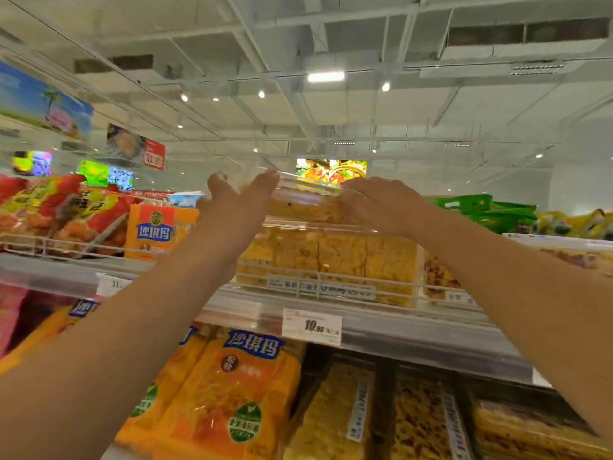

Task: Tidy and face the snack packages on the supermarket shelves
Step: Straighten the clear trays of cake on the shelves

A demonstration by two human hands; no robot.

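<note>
Nearest, at six o'clock, orange snack bags [229, 393] stand on the lower shelf, with clear-wrapped yellow cake blocks [335, 416] just beside them toward four o'clock. Above these runs the shelf edge rail [414, 336], carrying a white price tag [311, 326]. Both bare forearms reach up from seven and five o'clock toward the top shelf. On that shelf, behind a low wire fence [318, 282], sits a clear plastic box of yellow cake squares [331, 260], and a second clear box [306, 202] lies stacked on it at twelve o'clock. The left hand [237, 197] presses flat against the left end of that upper box, fingers straight and spread. The right hand [381, 202] rests on the box's right end with fingers laid over the lid edge; whether they curl round it cannot be told. Further off, at nine o'clock, an orange carton [154, 227] stands beside red snack bags [56, 210]. At three o'clock lie green packets [487, 210].
</note>
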